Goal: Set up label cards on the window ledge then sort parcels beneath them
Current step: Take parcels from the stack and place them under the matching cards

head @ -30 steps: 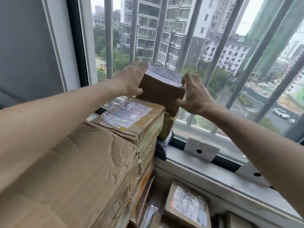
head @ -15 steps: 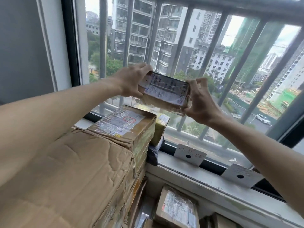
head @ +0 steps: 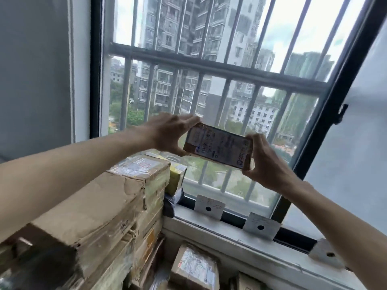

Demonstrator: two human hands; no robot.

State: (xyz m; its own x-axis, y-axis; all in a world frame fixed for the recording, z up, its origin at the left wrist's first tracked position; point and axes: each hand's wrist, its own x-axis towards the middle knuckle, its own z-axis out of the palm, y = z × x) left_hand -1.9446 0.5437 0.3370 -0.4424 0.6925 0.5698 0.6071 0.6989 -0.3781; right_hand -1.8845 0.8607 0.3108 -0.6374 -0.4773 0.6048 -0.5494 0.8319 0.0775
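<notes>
parcels stacked at the left end of the window ledge [head: 240,239] wait; three label cards [head: 209,207] lean along its back edge. one small parcel [head: 217,147] is in the air above them, left hand [head: 167,135] and right hand [head: 265,162] fingers grasping its ends. better to read its label steady, then lower it under the matching card.

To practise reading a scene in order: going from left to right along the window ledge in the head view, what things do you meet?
Yellow box → dark bag → first label card → second label card → third label card, partly hidden behind the right forearm.
</notes>
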